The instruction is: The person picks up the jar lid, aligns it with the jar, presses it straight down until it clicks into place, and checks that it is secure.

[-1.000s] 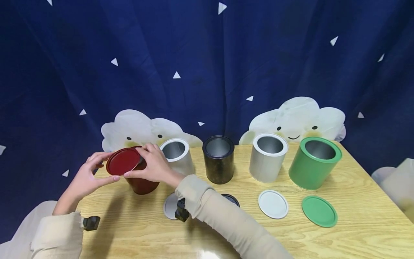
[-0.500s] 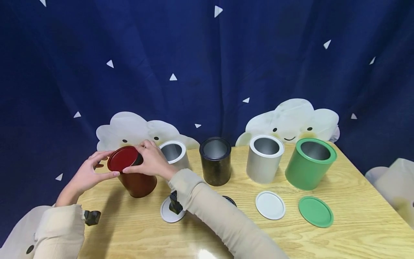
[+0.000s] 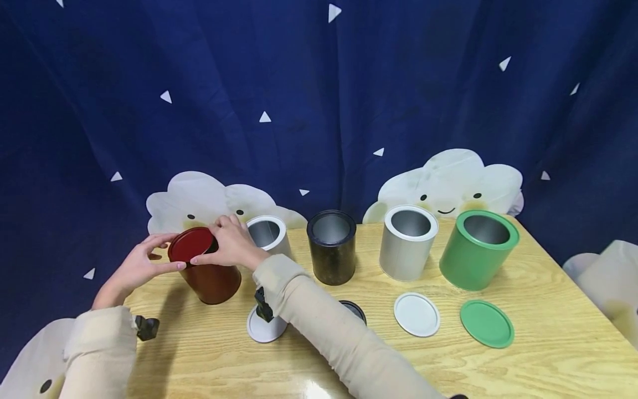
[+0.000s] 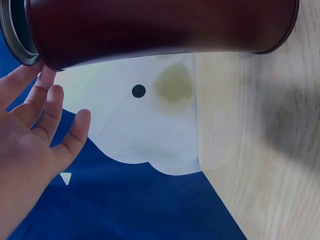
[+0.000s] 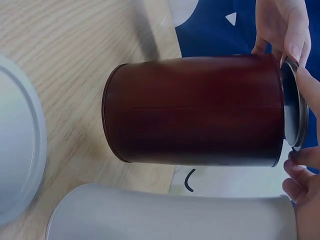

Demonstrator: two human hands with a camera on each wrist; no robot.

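A dark red can (image 3: 213, 285) stands upright at the left of the table. Over its mouth is a round red lid (image 3: 191, 244), its rim tilted and partly apart from the can in the right wrist view. My left hand (image 3: 134, 270) holds the lid's left edge between thumb and fingers. Opposite it, my right hand (image 3: 233, 244) grips the right edge, thumb at the front and fingers behind. In the left wrist view, fingertips of the left hand (image 4: 35, 125) touch the lid beside the can's rim.
Uncovered cans stand in a row: a light grey one (image 3: 283, 248), a black one (image 3: 333, 263), a white one (image 3: 405, 255) and a green one (image 3: 466, 263). Before them lie a light lid (image 3: 264, 331), a black lid (image 3: 356, 310), a white lid (image 3: 416, 315) and a green lid (image 3: 487, 323).
Both hands have lowered the red lid and brought it over the red can's mouth. It stood off in front of the can one second ago. In the last half second little has moved.
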